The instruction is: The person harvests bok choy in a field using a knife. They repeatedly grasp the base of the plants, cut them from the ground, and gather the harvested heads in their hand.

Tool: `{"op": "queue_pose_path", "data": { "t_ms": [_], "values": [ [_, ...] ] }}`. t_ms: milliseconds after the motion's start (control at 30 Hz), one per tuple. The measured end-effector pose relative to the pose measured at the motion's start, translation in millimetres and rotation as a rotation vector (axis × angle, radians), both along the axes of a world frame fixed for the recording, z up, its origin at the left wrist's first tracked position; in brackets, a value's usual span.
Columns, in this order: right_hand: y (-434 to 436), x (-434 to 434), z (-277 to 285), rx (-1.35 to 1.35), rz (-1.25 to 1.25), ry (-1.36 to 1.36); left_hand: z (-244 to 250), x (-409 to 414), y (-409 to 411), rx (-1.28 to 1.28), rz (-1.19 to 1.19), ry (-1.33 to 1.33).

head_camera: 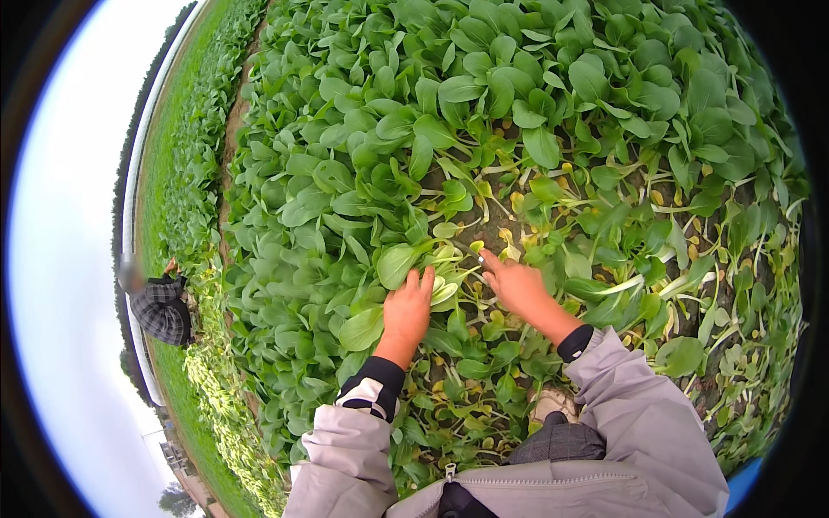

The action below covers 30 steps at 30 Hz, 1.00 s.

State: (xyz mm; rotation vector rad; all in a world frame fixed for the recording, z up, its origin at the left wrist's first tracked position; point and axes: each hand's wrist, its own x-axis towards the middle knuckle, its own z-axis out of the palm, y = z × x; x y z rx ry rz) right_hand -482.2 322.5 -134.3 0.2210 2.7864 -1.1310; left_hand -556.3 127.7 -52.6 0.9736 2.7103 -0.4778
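Note:
My left hand [408,317] is closed around the leaves of a bok choy plant [445,291], whose pale stalks point to the right. Just right of it, my right hand [518,288] grips a knife [465,248]; its handle is mostly hidden in the fingers. The thin dark blade reaches left toward the base of the plants, and I cannot tell whether it touches a stem. Dense, upright bok choy [363,175] stands beyond and to the left of both hands.
Loose and yellowed leaves [511,243] litter the soil right of the hands. My shoe [554,405] is among low leaves close to me. At far left, a person in a checked top [158,311] crouches by a strip of pale cut greens [227,414]. A soil furrow [236,123] borders the bed.

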Motion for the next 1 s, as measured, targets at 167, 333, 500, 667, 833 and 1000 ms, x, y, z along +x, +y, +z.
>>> {"op": "queue_pose_path", "data": {
  "t_ms": [167,333,500,667,833,1000],
  "values": [
    [5.0,-21.7,-20.3,-0.185,0.068,-0.06,4.6,-5.9,19.5,-0.036,0.156,-0.058],
    [6.0,-39.5,-10.5,-0.195,0.169,-0.105,-7.6,-9.5,8.9,0.027,0.116,0.012],
    [14.8,-35.6,-11.2,-0.165,0.218,-0.09,-1.0,-1.1,9.7,0.046,0.314,-0.083],
    [20.0,-27.4,-10.6,-0.724,-0.268,-0.233,23.6,17.7,-5.1,0.285,0.201,-0.056],
    [-11.2,-42.1,-2.3,-1.477,-0.329,-0.505,37.3,33.7,-35.6,0.433,0.03,0.051],
    [1.3,-18.6,40.1,-1.607,-0.347,-0.291,51.1,55.6,-25.4,0.533,0.064,0.001]
  ]
}}
